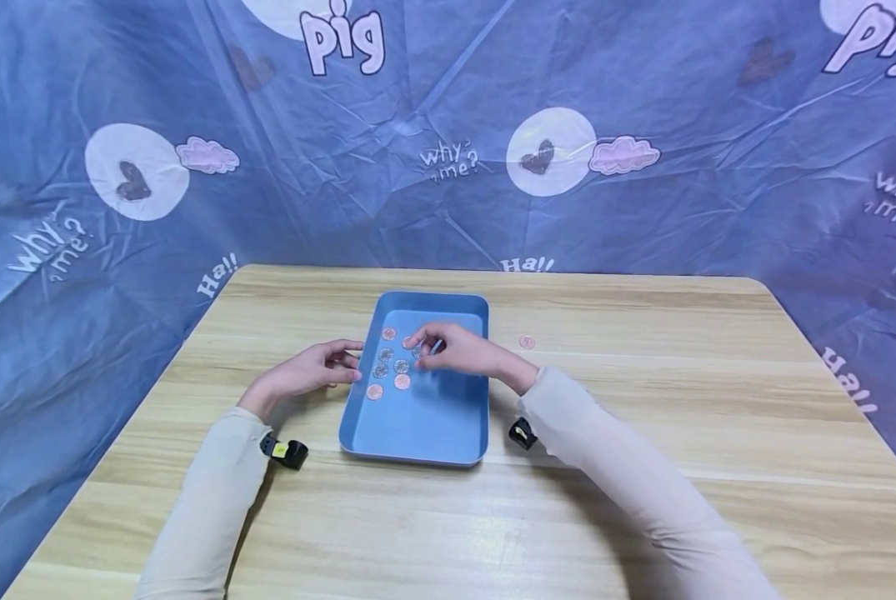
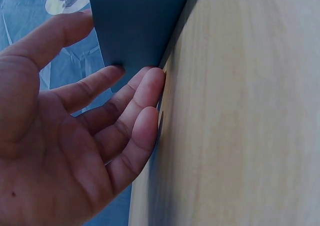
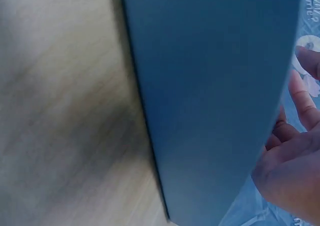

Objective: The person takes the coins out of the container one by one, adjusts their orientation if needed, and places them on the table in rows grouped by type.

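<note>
Two hands: left hand (image 1: 314,369) spread against the blue tray (image 1: 417,425); right hand (image 1: 451,348) pinches a coin (image 1: 417,352); wooden bench (image 1: 643,400), blue backdrop (image 1: 680,100).

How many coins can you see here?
7 coins show: six in the blue tray, at, and one on the table at. The right hand may hide more.
</note>
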